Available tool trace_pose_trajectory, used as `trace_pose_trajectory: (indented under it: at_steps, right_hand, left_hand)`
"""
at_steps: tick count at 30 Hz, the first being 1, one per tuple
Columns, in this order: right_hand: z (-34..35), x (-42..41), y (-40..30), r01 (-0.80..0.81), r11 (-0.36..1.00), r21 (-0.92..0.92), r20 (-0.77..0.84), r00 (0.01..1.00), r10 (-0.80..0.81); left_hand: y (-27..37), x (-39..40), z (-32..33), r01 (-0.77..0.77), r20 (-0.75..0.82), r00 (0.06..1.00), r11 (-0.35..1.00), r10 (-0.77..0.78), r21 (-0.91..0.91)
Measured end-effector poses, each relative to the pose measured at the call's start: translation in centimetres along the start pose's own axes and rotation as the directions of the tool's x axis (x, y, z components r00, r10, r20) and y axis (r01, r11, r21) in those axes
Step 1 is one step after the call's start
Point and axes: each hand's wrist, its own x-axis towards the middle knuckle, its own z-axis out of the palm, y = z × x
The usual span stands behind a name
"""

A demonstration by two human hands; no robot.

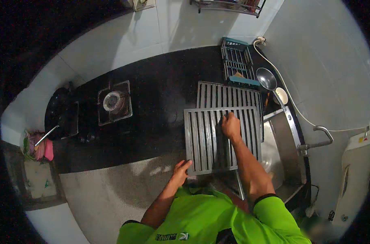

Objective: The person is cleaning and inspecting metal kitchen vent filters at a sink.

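A metal slatted panel, like a range hood baffle filter, is tilted in front of me over the counter's front edge and the sink. My left hand grips its lower left corner, thumb on the frame. On the slats near the panel's upper edge rests my right hand, its fingers curled in. Whether something small is inside those fingers is hidden. Behind and partly under this panel lies a second slatted metal panel on the black countertop.
At right is a steel sink with a faucet. Behind it sit a ladle, a pale bowl and a teal-ended dish rack. Leftward are a gas burner, a dark wok and a pink item.
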Motion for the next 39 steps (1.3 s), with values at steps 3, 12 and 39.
trace_pose_trajectory:
  at_steps: [3, 12, 39]
  right_hand:
    - [0.0, -0.6, 0.1, 0.009, 0.999, 0.033, -0.015, 1.0, -0.008]
    - [-1.4, -2.6, 0.6, 0.004, 0.997, 0.071, -0.115, 0.993, 0.004]
    - [-18.0, -20.4, 0.1, 0.02, 0.838, 0.546, -0.417, 0.873, 0.251]
  left_hand:
    - [0.2, 0.6, 0.1, -0.11, 0.235, 0.966, 0.994, 0.104, 0.01]
    - [3.0, -2.1, 4.4, 0.056, -0.147, 0.989, 0.968, -0.02, 0.244]
    - [8.1, -10.2, 9.5, -0.289, 0.232, 0.957, 0.518, 0.174, 0.805]
